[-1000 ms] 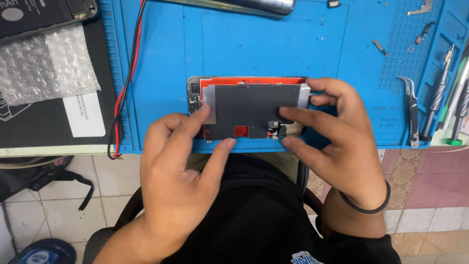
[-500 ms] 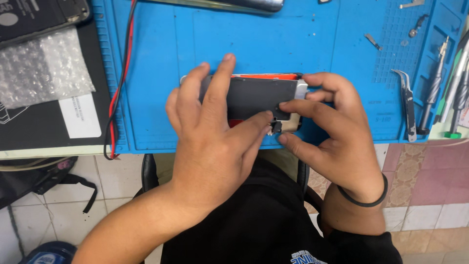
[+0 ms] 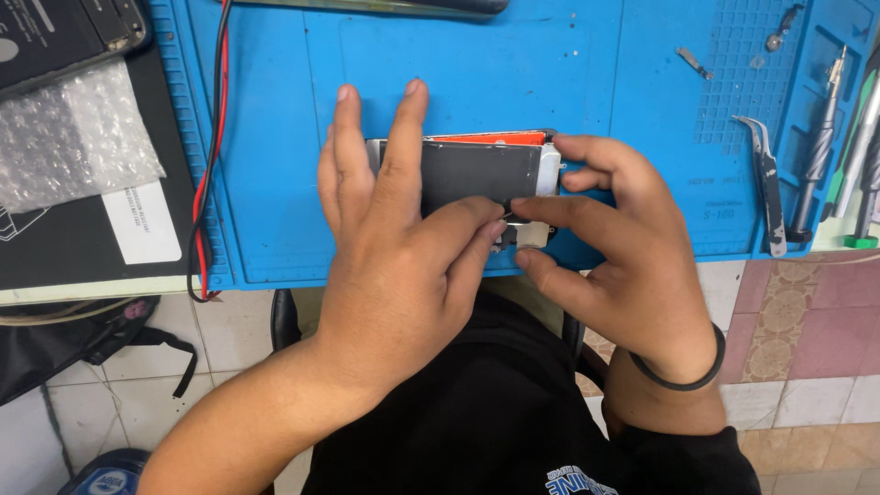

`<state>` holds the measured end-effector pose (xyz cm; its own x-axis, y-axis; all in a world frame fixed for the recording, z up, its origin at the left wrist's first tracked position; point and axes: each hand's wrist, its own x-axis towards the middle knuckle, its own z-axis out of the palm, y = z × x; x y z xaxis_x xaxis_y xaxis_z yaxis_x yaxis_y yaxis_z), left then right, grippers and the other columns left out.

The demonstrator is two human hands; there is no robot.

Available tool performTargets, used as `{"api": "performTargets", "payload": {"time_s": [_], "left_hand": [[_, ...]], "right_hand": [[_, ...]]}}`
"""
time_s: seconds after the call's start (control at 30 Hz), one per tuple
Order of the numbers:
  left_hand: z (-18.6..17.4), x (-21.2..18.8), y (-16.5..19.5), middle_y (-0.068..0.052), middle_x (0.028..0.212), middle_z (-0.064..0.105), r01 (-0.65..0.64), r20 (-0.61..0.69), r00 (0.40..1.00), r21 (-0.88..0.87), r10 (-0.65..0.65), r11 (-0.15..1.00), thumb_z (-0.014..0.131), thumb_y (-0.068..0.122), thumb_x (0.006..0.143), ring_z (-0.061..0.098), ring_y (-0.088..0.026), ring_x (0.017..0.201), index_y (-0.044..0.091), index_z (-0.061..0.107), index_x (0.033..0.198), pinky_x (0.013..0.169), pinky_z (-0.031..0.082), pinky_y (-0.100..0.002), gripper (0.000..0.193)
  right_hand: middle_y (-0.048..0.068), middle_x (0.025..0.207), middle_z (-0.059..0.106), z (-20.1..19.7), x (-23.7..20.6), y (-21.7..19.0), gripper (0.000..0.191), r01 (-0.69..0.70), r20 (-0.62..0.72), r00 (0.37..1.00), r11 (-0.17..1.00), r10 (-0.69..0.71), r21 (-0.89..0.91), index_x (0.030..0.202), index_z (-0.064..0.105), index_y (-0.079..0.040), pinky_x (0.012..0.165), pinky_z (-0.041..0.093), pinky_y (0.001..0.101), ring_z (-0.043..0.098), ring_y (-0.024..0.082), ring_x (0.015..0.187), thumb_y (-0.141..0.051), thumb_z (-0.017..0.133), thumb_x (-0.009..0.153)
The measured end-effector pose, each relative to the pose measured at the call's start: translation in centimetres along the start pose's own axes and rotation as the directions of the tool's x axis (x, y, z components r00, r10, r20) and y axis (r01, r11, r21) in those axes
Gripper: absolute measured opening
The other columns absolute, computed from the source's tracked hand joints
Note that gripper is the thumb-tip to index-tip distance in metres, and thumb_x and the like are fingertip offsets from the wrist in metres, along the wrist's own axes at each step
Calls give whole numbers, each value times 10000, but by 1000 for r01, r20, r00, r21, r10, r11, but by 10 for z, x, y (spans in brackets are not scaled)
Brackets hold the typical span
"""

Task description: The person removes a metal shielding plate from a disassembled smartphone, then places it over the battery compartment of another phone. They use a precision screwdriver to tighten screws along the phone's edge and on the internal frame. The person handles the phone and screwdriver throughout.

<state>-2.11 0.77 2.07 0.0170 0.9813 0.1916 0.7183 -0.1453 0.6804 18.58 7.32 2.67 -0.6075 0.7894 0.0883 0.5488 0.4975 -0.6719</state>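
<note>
Pressing flat, the left hand (image 3: 394, 247) is now spread over the phone screen assembly (image 3: 477, 174), having slid up from its near edge. A small part at the assembly's corner is pinched by the right hand (image 3: 623, 247). Tweezers (image 3: 765, 179) lie right of the hands on the blue mat (image 3: 275, 137).

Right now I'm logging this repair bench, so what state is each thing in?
Phone panel: flat on the mat, dark back up, pressed by both hands.
Left hand: fingers spread flat over the panel.
Right hand: fingers pinching the panel's right end.
Blue mat: flat on the bench.
Tweezers: lying loose, untouched.
Red and black wires: slack, hanging off the mat's edge.
Bubble wrap: lying loose.
</note>
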Motion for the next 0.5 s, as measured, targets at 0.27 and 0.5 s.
{"api": "performTargets", "payload": {"time_s": [0.27, 0.5], "left_hand": [[-3, -2, -2, -290, 1622, 292, 5, 19, 1000, 10, -5, 1000, 799, 225, 981, 129, -594, 1529, 89, 787, 972, 1266, 141, -699, 137], [-28, -7, -11, -263, 1597, 364, 46, 22, 999, 69, -48, 997, 832, 231, 912, 166, -568, 1523, 95, 779, 1153, 1251, 159, -698, 282]], "right_hand": [[142, 1476, 518, 2, 3, 0, 437, -22, -12, 1000, 1000, 22, -9, 1162, 757, -87, 1000, 542, 339, 597, 218, 1156, -94, 871, 739], [142, 1443, 542, 1, 8, -2, 422, -12, -7, 1000, 1000, 12, -10, 1151, 750, -61, 928, 554, 322, 613, 197, 1046, -56, 847, 740]]}}
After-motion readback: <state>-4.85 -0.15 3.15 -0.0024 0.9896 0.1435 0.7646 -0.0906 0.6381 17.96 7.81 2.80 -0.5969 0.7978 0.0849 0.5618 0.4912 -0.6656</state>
